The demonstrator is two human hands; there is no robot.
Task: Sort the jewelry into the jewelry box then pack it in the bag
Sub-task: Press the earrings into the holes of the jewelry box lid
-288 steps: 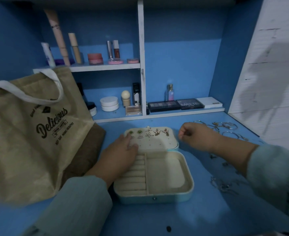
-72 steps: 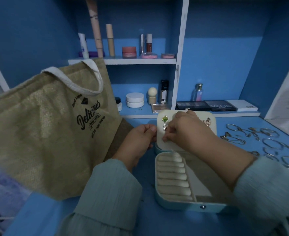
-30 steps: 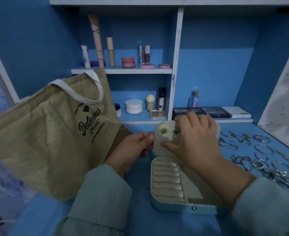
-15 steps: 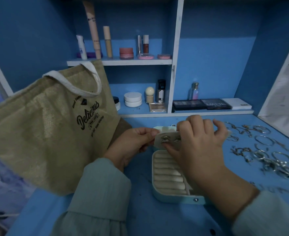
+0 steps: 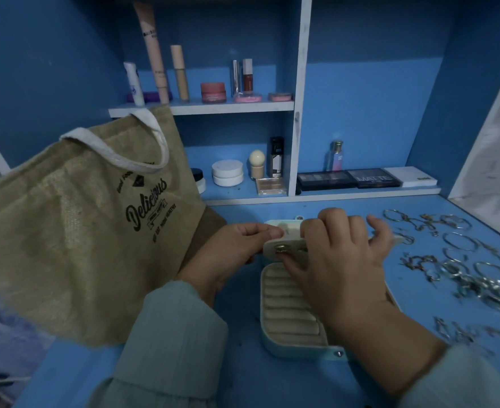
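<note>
A pale jewelry box (image 5: 287, 316) lies open on the blue desk, its ring rolls showing. Above the rolls, a cream earring panel (image 5: 272, 246) with small earrings pinned to it is tilted nearly flat. My left hand (image 5: 231, 251) pinches the panel's left edge. My right hand (image 5: 340, 260) grips the panel from above, fingers curled over its top and thumb below, hiding most of it. The box lid (image 5: 284, 226) peeks out behind. A tan jute bag (image 5: 81, 231) printed "Delicious" stands to the left.
Several loose silver and gold bangles, rings and chains (image 5: 463, 266) lie scattered on the desk at the right. Cosmetics stand on the white shelves (image 5: 231, 106) behind, with eyeshadow palettes (image 5: 348, 178) on the lower ledge. A white wall panel closes the right side.
The earring panel stood upright a second ago; both hands have tipped it forward and down towards the box. My view has shifted slightly.
</note>
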